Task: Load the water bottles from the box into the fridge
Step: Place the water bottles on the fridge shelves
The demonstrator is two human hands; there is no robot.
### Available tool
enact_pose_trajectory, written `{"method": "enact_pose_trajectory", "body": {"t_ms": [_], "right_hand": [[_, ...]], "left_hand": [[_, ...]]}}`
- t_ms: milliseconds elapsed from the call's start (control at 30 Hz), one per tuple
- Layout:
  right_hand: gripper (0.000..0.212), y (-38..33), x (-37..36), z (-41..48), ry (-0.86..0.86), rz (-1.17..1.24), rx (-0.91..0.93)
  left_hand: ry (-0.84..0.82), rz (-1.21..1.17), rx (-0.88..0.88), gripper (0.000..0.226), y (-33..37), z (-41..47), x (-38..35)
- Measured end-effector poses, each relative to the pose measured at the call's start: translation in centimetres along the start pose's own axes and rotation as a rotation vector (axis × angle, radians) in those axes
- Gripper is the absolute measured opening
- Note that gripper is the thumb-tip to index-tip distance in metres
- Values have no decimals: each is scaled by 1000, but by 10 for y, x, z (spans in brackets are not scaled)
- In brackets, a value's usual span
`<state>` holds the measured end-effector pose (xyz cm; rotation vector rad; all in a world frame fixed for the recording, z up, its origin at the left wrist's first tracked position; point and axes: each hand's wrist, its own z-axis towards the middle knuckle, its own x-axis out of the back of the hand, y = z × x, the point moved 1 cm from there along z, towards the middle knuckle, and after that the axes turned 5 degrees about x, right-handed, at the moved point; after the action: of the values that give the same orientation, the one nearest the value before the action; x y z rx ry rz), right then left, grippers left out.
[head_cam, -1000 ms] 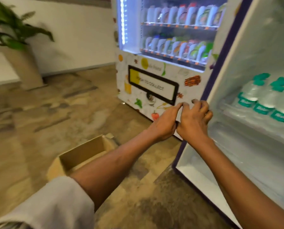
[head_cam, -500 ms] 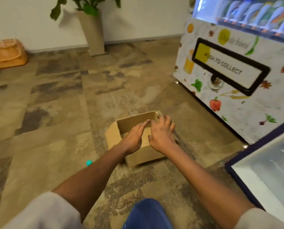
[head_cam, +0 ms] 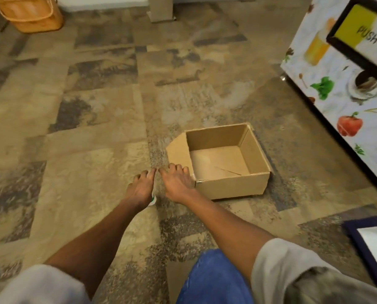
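The brown cardboard box [head_cam: 231, 187] sits open on the floor, and no bottle shows inside it. My left hand [head_cam: 140, 189] hovers low over the floor just left of the box, fingers bent downward. A small white and green thing [head_cam: 153, 199], perhaps part of a water bottle, peeks out beneath its heel; the rest is hidden. My right hand [head_cam: 177, 185] is beside it with loosely bent fingers, at the box's near left corner, and holds nothing. The fridge's dark-framed door corner [head_cam: 367, 242] shows at lower right.
A vending machine [head_cam: 345, 102] with fruit pictures stands at right, close behind the box. An orange basket [head_cam: 29, 14] and a planter base [head_cam: 161, 9] stand at the far wall. My blue-clad knee [head_cam: 211, 279] is at the bottom. Patterned floor spreads to the left.
My view swung from the fridge down to the floor. Both hands moved from the fridge's edge to the box, then left of it, the left hand now over the white and green thing.
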<state>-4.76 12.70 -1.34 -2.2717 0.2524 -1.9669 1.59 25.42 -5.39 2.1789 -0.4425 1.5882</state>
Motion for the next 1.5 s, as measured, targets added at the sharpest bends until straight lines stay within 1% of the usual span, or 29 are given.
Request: {"method": "enact_pose_trajectory", "body": {"t_ms": [133, 267, 400, 467, 533, 600, 733, 833, 933, 1000, 1067, 1167, 1300, 1433, 1500], "right_hand": [[49, -23, -30, 27, -61, 17, 55], [45, -38, -58, 47, -104, 42, 77], [51, -50, -83, 55, -165, 62, 63], [48, -54, -91, 55, -156, 76, 39], [35, -55, -94, 54, -127, 74, 29], [28, -52, -95, 52, -104, 49, 30], [27, -40, -101, 44, -69, 3, 39], [32, -24, -102, 32, -53, 1, 30], [38, -3, -97, 15, -18, 56, -9], [37, 13, -89, 0, 7, 118, -44], [38, 29, -78, -17, 25, 198, -104], [42, 59, -58, -52, 35, 284, -199], [40, 97, -32, -98, 99, 309, -290], [35, 140, -4, -141, 161, 304, -377], [37, 164, 13, -164, 172, 312, -426]], "left_hand": [[-53, -28, 68, 69, -28, 4, -24], [-53, -91, 59, 56, -48, 11, -43], [-76, -215, 89, 47, -56, 12, -55], [-59, -288, 94, 38, -56, 12, -58], [-44, -331, 133, 29, -56, 14, -61], [-43, -344, 142, 24, -55, 16, -64], [-23, -345, 93, 23, -39, 17, -66], [-7, -361, 20, 32, -20, 17, -63], [36, -423, -35, 44, 3, 16, -58], [63, -449, -99, 48, 20, 14, -51], [56, -441, -188, 51, 38, 10, -46], [-18, -384, -331, 67, 73, 5, -53], [-86, -353, -384, 55, 129, 4, -62], [-81, -384, -490, 38, 201, 0, -49], [-52, -387, -568, 37, 236, 0, -45]]}}
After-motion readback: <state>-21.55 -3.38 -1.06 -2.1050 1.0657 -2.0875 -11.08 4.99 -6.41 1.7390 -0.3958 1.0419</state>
